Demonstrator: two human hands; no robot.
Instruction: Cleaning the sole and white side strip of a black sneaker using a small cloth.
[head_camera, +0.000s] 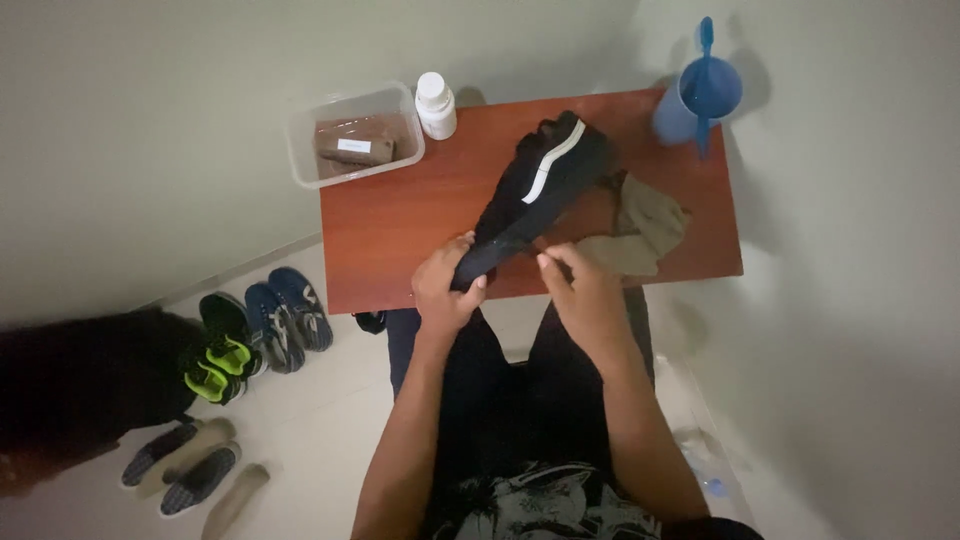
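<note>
The person wears a black short-sleeved shirt with a pale grey and white printed graphic across the chest, seen at the bottom of the view. Both forearms are bare from the elbow down, with no watch, bracelet or ring visible. The left hand (447, 283) and right hand (583, 290) are bare, without gloves. Dark trousers cover the legs below.

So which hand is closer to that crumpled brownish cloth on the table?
The right hand. Its fingers sit right beside the crumpled olive-brown cloth. The left hand is farther away, gripping the toe of the black shoe with a white stripe.
</note>
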